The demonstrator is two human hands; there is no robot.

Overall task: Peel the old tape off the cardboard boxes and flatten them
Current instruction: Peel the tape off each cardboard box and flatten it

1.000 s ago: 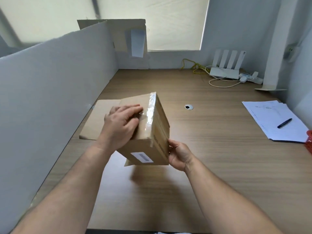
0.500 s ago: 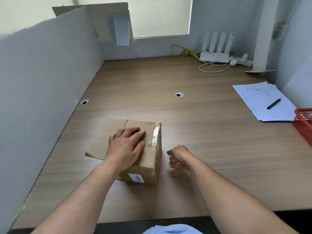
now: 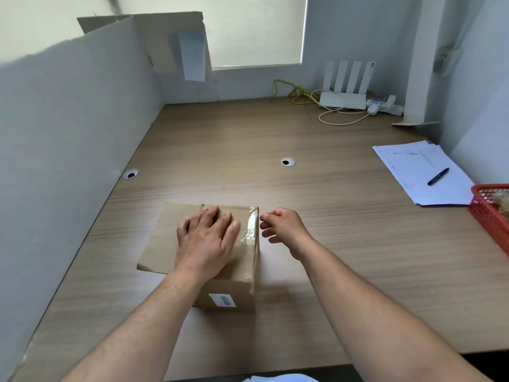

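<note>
In the lower centre of the frame the cardboard box (image 3: 162,244) sat on the desk (image 3: 358,244), and the left hand (image 3: 206,241) lay flat on its top, fingers straight and pressing down. Shiny clear tape (image 3: 252,228) ran along the box's right edge, just past those fingertips. Right of that edge the right hand (image 3: 283,230) hovered close by, fingers loosely curled, holding nothing.
</note>
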